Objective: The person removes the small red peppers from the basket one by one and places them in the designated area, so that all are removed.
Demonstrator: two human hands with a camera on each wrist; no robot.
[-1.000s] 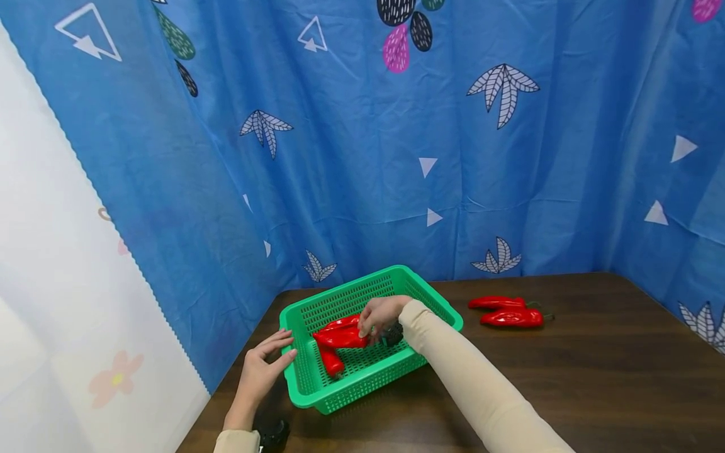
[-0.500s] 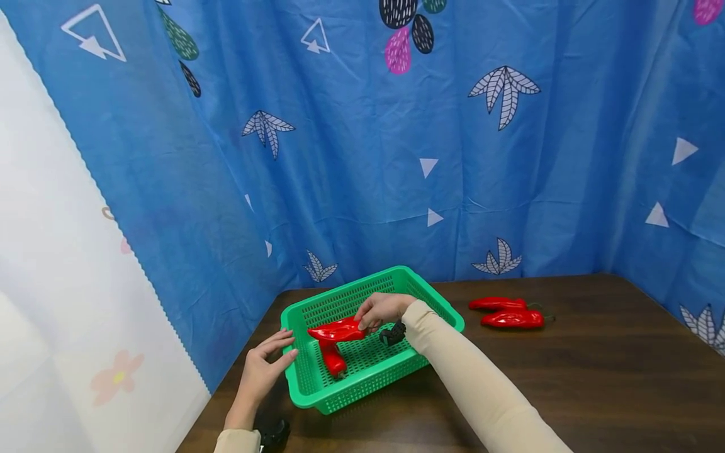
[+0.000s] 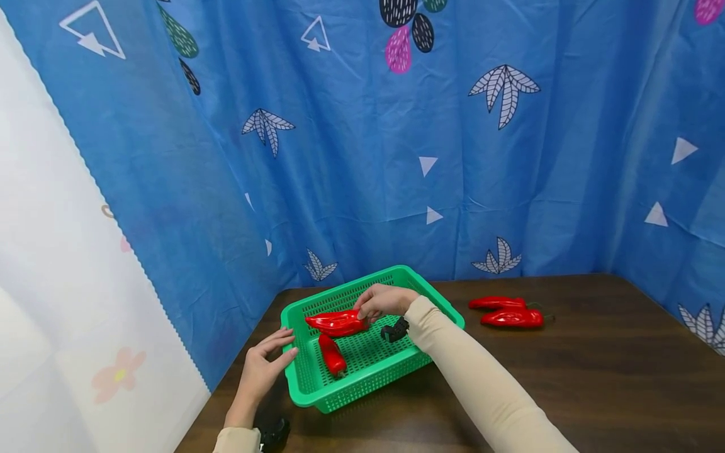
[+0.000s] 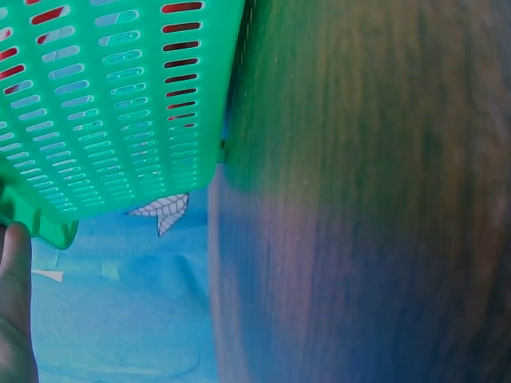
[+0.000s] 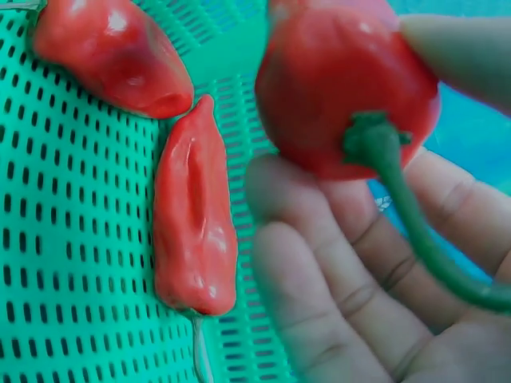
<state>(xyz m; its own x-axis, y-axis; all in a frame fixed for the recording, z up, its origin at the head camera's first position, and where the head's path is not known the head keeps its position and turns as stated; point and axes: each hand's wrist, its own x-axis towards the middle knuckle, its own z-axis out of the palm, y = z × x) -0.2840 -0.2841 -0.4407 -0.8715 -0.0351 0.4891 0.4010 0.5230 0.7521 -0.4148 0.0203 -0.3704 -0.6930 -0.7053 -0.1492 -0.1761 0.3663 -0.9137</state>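
My right hand [image 3: 386,301] pinches a long red pepper [image 3: 340,323] by its stem end, over the green basket [image 3: 368,393]. Seen from the right wrist, thumb and fingers lie around the held pepper [image 5: 343,88], its curved green stem pointing toward the camera. Two more red peppers lie inside: one pepper [image 5: 196,215] with its tip toward the other pepper [image 5: 112,60]. In the head view, the held pepper overlaps one of them; the nearer pepper [image 3: 331,355] shows whole. My left hand [image 3: 265,362] rests its fingertips on the basket's left rim, fingers fairly straight.
Two red peppers [image 3: 512,318] lie side by side on the dark wooden table [image 3: 589,371], right of the basket. A blue patterned curtain [image 3: 362,157] hangs behind the table, and a white cloth [image 3: 73,283] hangs at left.
My right hand has risen slightly with the pepper, which has moved up and away from the nearer pepper in the basket. My left hand stays on the rim.
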